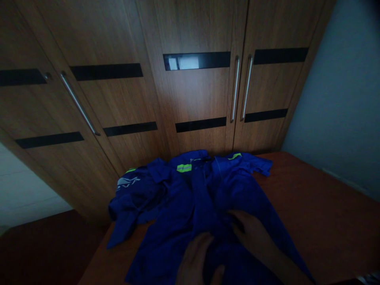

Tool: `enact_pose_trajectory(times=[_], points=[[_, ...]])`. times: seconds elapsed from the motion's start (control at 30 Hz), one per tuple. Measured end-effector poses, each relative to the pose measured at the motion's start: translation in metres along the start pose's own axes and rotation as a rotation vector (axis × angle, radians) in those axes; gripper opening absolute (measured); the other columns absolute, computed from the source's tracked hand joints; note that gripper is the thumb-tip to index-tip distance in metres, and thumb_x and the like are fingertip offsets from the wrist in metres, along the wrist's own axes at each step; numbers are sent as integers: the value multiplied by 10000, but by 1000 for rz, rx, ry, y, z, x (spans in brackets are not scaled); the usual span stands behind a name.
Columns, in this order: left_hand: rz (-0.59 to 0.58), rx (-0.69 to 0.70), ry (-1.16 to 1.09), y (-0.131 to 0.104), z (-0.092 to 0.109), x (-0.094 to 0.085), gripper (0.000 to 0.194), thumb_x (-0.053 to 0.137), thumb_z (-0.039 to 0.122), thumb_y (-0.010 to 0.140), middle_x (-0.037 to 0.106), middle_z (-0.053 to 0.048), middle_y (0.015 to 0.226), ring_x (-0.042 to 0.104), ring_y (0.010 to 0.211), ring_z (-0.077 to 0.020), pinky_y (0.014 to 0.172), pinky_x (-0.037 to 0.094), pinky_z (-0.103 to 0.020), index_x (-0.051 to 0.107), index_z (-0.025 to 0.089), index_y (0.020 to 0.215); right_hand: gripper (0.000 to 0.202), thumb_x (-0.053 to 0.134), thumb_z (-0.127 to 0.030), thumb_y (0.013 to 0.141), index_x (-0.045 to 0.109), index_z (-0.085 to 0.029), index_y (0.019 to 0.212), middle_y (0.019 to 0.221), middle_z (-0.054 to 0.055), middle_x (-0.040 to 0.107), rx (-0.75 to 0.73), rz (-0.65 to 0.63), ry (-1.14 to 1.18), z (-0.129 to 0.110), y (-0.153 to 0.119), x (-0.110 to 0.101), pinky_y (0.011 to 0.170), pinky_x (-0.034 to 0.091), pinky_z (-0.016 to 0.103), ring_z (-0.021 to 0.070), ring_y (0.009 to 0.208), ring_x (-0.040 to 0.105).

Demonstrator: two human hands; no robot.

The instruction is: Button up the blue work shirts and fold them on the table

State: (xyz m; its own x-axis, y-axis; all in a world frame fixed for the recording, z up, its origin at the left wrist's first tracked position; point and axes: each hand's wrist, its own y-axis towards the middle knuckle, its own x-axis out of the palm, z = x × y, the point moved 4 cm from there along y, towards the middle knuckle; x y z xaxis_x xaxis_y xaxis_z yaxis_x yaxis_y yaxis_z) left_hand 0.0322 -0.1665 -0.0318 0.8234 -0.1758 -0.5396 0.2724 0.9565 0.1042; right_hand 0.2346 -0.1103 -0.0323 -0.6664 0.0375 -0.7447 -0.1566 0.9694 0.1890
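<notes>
A blue short-sleeved work shirt (175,209) with yellow-green reflective strips lies spread out, its collar toward the wardrobe. My left hand (194,257) rests over the lower front of the shirt, fingers stretched forward and thumb apart. To its right and a little farther up, my right hand (252,233) touches the shirt front, with a gap between its thumb and fingers. Dim light hides whether any cloth is caught in either hand. Beside the shirt, on the left, lies a crumpled dark blue garment (139,194) with white lettering and a yellow-green patch.
Under the clothes is a reddish-brown wooden surface (320,213). Behind it stands a wooden wardrobe (202,99) with black strips and long metal handles (236,89), its doors closed. A pale wall (341,111) borders the right side.
</notes>
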Motion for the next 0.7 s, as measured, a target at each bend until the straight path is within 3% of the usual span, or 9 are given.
enact_pose_trajectory(times=[0.07,0.17,0.33,0.4,0.5,0.6,0.7], points=[[91,47,332,20,2,-11,560,650,326,736,488,-116,1359,445,1250,-324,1045,363,-497,530,233,1275,394,438,-198,813,615,-183,1164,1112,85,670,36,55,7,3,3,-2,923,474,353,211,1000,636],[145,6,633,46,6,-20,564,600,256,778,472,-141,1328,467,1214,-305,983,417,-448,465,175,1320,375,448,-229,816,612,-201,1151,995,60,680,56,101,24,1,5,-9,809,511,338,195,843,650],[-2,-68,854,72,8,-24,222,405,118,871,629,-84,940,619,869,-224,750,472,-334,608,180,935,396,459,-161,790,594,-224,1156,986,47,640,-26,93,115,-22,6,-22,790,505,308,165,822,609],[6,-36,790,76,9,-33,250,364,152,904,634,-61,869,625,792,-202,689,457,-304,603,194,843,390,480,-171,794,590,-227,1165,1055,54,632,-55,88,174,-32,9,-25,834,496,318,172,900,602],[127,21,549,76,14,-59,258,369,227,920,651,-37,862,627,803,-189,703,446,-286,617,211,851,343,508,-230,821,600,-225,1151,1108,62,636,-78,77,296,-43,15,-24,862,491,335,186,973,601],[277,52,285,75,18,-88,233,424,318,908,665,-35,873,620,828,-196,755,449,-293,627,206,881,319,531,-341,850,615,-213,1130,1075,76,665,-22,62,473,-49,24,-16,853,496,345,200,966,620],[414,31,50,76,21,-110,239,492,403,875,655,-27,845,609,804,-198,740,452,-284,618,200,881,401,531,-475,855,623,-192,1125,1044,92,678,76,-46,669,-52,34,1,835,496,352,216,960,628]])
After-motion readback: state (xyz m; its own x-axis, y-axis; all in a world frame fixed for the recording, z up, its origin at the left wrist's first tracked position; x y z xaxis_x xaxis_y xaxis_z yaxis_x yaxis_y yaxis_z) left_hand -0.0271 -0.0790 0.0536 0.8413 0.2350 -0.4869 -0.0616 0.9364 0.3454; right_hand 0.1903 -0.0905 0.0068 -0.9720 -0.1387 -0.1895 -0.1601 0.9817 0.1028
